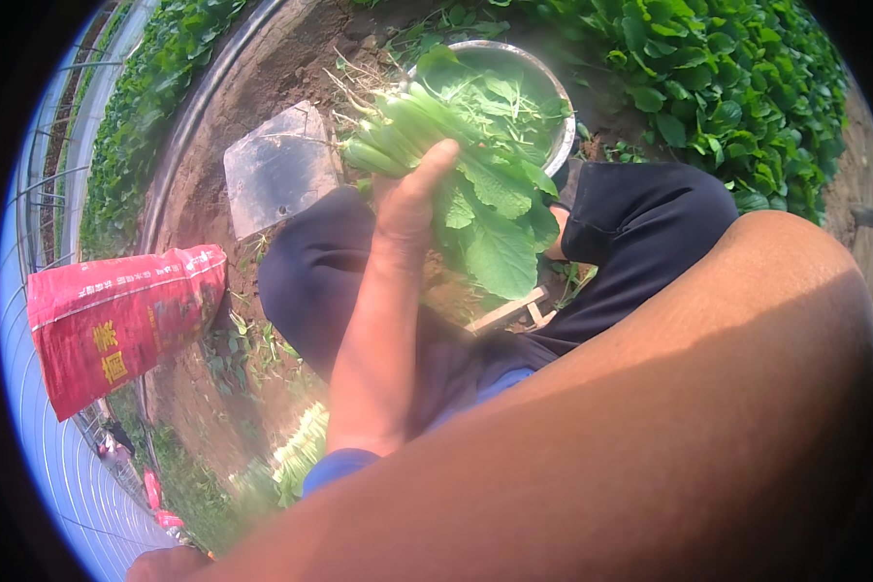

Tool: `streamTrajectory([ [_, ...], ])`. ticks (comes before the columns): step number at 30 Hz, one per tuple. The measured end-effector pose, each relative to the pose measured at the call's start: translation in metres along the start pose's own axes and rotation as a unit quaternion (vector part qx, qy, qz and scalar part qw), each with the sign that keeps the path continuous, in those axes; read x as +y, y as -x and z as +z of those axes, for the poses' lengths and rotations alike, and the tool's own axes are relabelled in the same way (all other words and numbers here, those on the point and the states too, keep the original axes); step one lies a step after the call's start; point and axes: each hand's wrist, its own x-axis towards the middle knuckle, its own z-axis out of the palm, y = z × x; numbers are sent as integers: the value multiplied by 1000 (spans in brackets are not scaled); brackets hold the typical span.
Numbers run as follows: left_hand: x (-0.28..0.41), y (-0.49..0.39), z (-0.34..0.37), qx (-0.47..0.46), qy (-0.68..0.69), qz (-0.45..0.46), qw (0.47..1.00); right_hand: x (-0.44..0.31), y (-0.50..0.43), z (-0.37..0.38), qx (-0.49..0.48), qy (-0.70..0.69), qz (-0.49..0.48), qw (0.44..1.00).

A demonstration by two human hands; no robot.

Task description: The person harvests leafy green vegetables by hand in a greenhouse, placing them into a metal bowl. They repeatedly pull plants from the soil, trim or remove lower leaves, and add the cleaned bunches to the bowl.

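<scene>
My left hand (pixel 411 193) grips a bunch of leafy greens (pixel 495 218), thumb across the pale green stalks. Thin roots stick out at the upper left of the bunch, while the broad leaves hang to the right and down. Just behind it stands a round metal basin (pixel 569 134) with loose green leaves in it. My right arm crosses the view very close to the camera, from the right edge to the lower left. Only a part of my right hand (pixel 167 564) shows at the bottom edge, so its fingers and anything in them are hidden.
A flat metal sheet (pixel 280 171) lies by my left knee. To the left stands a red sack (pixel 127 320) bearing writing. Pulled greens (pixel 302 451) lie on the soil at lower left. A wooden piece (pixel 509 309) shows between my legs. Growing plants (pixel 720 94) fill the upper right.
</scene>
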Motion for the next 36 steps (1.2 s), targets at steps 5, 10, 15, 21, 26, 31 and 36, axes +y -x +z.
streamTrajectory([
  [5, -3, -2, -9, -6, -56, 12, 998, -5, -14, 5, -26, -24, -28, 999],
  [10, -8, -4, -10, -4, -84, 10, 996, 17, -17, 0, -2, -41, 9, 999],
  [15, -10, -4, -3, -14, -43, -20, 999, 31, -26, -1, 18, -52, 29, 998],
  [21, -4, -7, 5, -21, -114, 52, 992, 23, -46, 11, -2, -62, 18, 998],
  [26, -19, -6, 10, -53, -67, -60, 995, 26, -42, 10, 53, -67, 51, 995],
  [31, -15, 11, 13, 2, -64, -115, 991, 34, -69, -23, 94, -124, 4, 988],
  [36, -12, 6, 32, 16, -29, -114, 993, 28, -85, -61, 122, -166, 50, 977],
])
